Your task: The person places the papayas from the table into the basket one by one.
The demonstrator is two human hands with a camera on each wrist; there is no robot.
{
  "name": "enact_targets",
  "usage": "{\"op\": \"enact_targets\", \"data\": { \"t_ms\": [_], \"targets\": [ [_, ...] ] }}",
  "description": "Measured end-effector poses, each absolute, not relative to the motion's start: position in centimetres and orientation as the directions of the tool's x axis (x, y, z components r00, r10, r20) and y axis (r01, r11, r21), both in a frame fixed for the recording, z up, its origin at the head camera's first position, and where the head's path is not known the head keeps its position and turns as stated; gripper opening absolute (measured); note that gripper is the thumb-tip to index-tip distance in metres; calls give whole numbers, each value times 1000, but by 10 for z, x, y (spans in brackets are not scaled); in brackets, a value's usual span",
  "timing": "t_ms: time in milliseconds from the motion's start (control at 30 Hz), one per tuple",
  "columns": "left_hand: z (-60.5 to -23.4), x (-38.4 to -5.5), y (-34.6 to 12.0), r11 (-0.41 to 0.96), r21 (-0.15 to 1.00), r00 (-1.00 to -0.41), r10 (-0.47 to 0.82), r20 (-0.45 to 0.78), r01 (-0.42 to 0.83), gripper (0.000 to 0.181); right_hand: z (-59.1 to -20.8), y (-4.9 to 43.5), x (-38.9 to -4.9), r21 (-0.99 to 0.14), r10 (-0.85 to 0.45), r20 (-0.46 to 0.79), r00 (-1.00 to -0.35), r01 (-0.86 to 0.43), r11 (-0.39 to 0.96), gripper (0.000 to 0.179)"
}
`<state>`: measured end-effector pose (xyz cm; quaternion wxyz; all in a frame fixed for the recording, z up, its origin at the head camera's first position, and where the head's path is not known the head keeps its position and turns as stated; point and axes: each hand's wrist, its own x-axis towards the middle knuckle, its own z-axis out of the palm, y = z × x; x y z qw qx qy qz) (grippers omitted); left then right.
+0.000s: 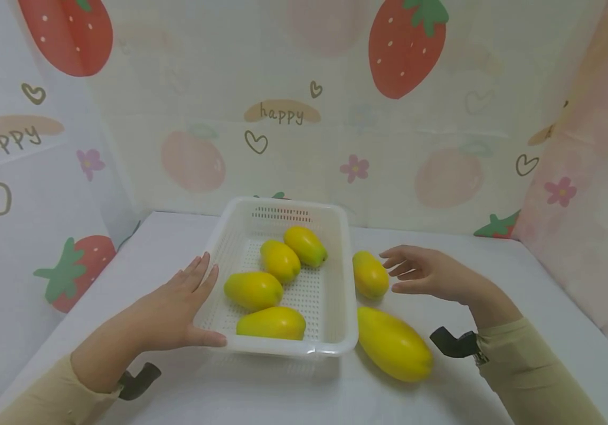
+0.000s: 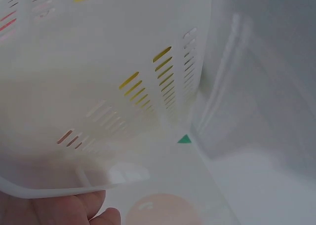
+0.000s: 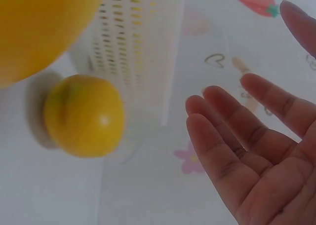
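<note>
A white perforated plastic basket (image 1: 330,283) holds several yellow papayas (image 1: 272,323) with greenish ends. My left hand (image 1: 171,310) lies along the basket's left rim, fingers extended and thumb at the near corner. From the left wrist view, its fingertips (image 2: 64,210) show just beyond the rim. Outside the basket on the right, a small papaya (image 1: 370,275) rests on the table, with a larger papaya (image 1: 394,345) nearer me. Just right of the small one hovers my right hand (image 1: 423,274), fingers loosely bent and apart from it. The right wrist view shows nothing in its palm (image 3: 281,185).
A white table (image 1: 176,389) carries the basket and fruit. Patterned cloth (image 1: 314,147) with strawberries, hearts and flowers walls in the back and both sides. Dark wrist mounts (image 1: 455,343) stick out from both sleeves.
</note>
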<state>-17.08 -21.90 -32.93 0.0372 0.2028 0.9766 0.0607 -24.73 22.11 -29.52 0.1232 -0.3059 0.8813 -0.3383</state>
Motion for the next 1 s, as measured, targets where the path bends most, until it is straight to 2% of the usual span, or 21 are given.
{"op": "enact_targets", "data": {
  "t_ms": [167,467,700,1000],
  "targets": [
    [-329,-170,-219,908,136,-913,405,-47,396,123,-308,229,-242,-673,-612,-41,-790,-431,601,50],
    [-332,-171,-220,908,137,-914,404,-36,396,123,-329,236,-232,-714,-642,-116,-758,-386,584,51],
    [-331,-171,-219,910,142,-916,399,-42,390,123,-346,237,-226,-737,-630,-168,-758,-328,591,54],
    [-333,-172,-220,908,139,-915,402,-35,394,122,-353,239,-222,-750,-653,-202,-729,-314,582,55]
  ]
}}
